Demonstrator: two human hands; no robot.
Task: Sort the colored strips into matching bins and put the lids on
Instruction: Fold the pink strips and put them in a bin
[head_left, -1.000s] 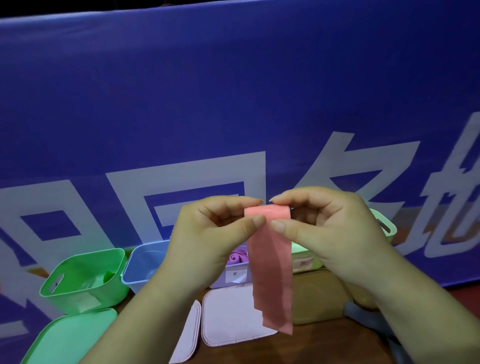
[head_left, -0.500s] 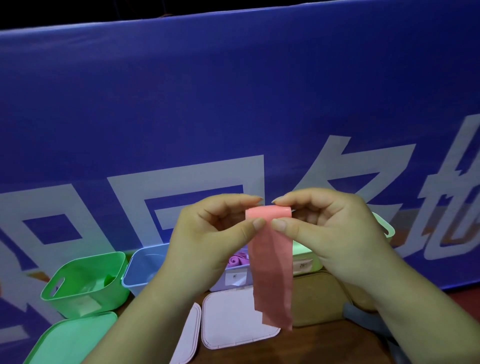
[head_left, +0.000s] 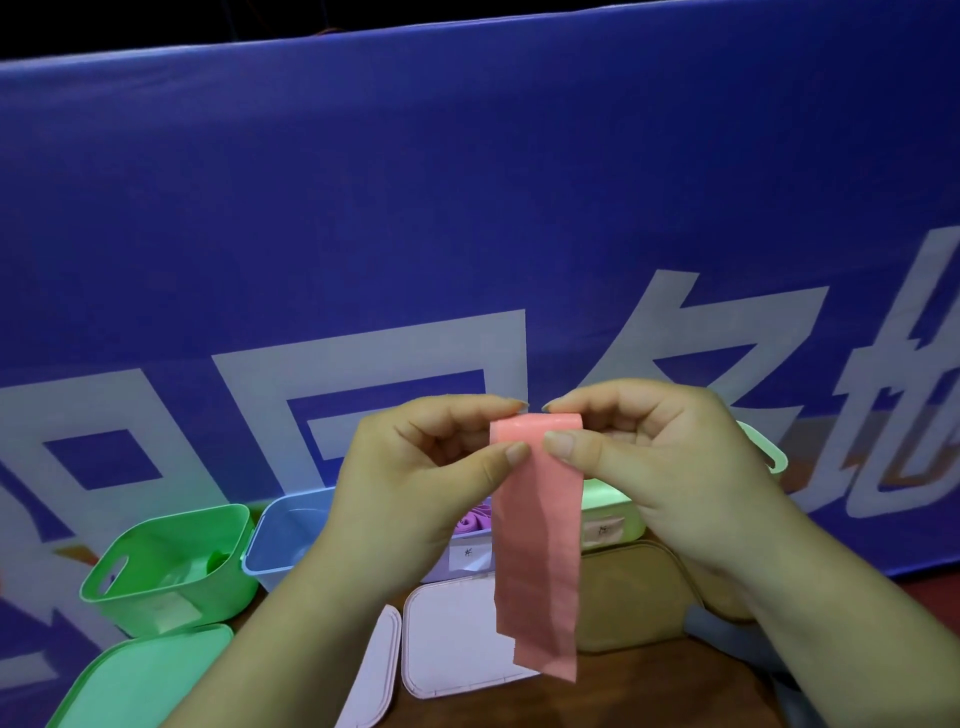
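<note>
Head view: brown wooden tabletop, backed by a blue fabric banner with white lettering. Open plastic bins stand in a row at the banner's foot, green bin and blue bin leftmost; flat plastic lids lie in front. Pink flexible strip is held above the lids, long axis vertical, free end pointing down, top edge folded over. Left hand and right hand each pinch that top edge between thumb and fingers.
</note>
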